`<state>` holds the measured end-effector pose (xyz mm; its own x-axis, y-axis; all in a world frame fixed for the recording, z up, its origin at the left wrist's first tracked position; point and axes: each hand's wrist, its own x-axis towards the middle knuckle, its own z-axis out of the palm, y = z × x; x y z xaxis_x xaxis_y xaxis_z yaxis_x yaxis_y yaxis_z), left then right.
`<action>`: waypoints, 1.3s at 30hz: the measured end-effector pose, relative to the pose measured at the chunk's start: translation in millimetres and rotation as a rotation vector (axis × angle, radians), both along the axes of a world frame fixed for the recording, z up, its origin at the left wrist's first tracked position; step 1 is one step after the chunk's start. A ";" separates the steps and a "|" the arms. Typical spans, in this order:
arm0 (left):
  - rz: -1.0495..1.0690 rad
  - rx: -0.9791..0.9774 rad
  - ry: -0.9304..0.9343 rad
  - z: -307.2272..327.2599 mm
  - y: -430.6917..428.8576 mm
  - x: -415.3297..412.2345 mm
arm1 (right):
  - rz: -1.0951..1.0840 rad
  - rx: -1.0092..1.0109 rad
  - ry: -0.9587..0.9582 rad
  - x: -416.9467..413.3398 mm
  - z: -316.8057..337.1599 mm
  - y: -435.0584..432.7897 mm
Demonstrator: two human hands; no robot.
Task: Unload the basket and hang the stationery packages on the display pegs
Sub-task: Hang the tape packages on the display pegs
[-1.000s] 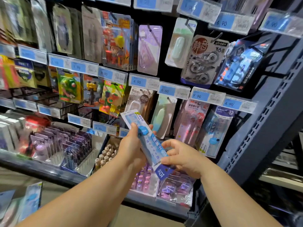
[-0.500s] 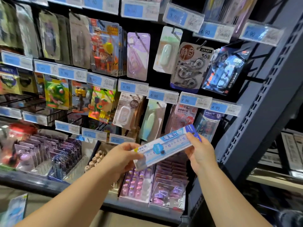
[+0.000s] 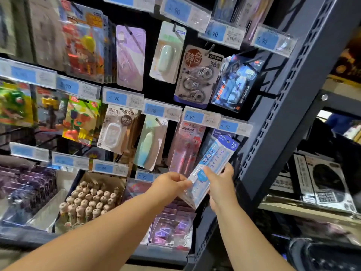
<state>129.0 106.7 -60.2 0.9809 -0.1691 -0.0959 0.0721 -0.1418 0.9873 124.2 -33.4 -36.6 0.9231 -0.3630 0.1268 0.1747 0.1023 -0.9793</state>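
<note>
1 left hand (image 3: 172, 182), 1 right hand (image 3: 220, 184), 1 ruler package (image 3: 213, 165). 1 card of correction tapes (image 3: 195, 57) holding 3 rollers (image 3: 206, 72), 2 mint-green blister packs (image 3: 168, 53) (image 3: 150, 143), 1 lilac blister pack (image 3: 130, 57).

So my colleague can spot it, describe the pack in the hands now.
Find the dark grey shelf upright on the right. Just left, under a 4.90 price tag, is a long pale blue pack. Neighbours hang; the left hand and right hand grip this one.
</note>
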 end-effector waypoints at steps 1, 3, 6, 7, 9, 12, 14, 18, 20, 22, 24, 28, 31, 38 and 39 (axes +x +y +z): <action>-0.019 0.031 -0.022 1.1 -4.7 1.7 | 0.000 -0.031 -0.017 -0.1 -0.6 -5.4; -0.036 0.111 -0.071 1.1 -14.8 6.4 | 0.004 -0.104 -0.046 2.0 -2.3 -14.4; -0.043 0.169 -0.103 -0.6 -28.6 14.2 | -0.008 -0.207 -0.060 8.6 -4.6 -25.2; -0.042 0.184 -0.108 0.1 -31.7 15.7 | -0.021 -0.233 -0.055 11.2 -5.3 -27.8; -0.044 0.213 -0.116 -0.1 -36.8 19.6 | -0.051 -0.278 -0.035 18.6 -8.0 -32.2; -0.049 0.256 -0.139 -0.8 -41.7 24.7 | -0.093 -0.322 -0.002 29.1 -14.0 -36.4; -0.046 0.281 -0.146 -2.6 -44.4 29.1 | -0.112 -0.315 0.012 34.2 -17.7 -38.1; -0.039 0.331 -0.169 -4.9 -49.4 39.2 | -0.212 -0.332 0.051 43.9 -21.7 -35.8; -0.031 0.365 -0.180 -5.6 -50.5 43.0 | -0.275 -0.415 0.089 47.3 -21.1 -33.5; -0.024 0.391 -0.184 -7.9 -49.4 44.6 | -0.335 -0.532 0.151 46.6 -20.6 -30.7; -0.019 0.395 -0.171 -11.1 -43.9 44.0 | -0.396 -0.635 0.178 42.7 -19.8 -26.8; -0.020 0.395 -0.135 -19.5 -17.1 42.2 | -0.509 -0.738 0.061 31.4 -16.5 -8.9; -0.014 0.462 -0.141 -22.6 16.4 38.7 | -0.417 -0.747 -0.071 26.9 -16.6 13.5; -0.062 0.856 -0.164 -21.9 151.4 11.0 | 0.130 -0.932 -0.149 30.0 -37.2 106.2; -0.067 0.912 -0.135 -23.6 175.9 3.6 | 0.222 -0.976 -0.132 30.6 -43.5 123.7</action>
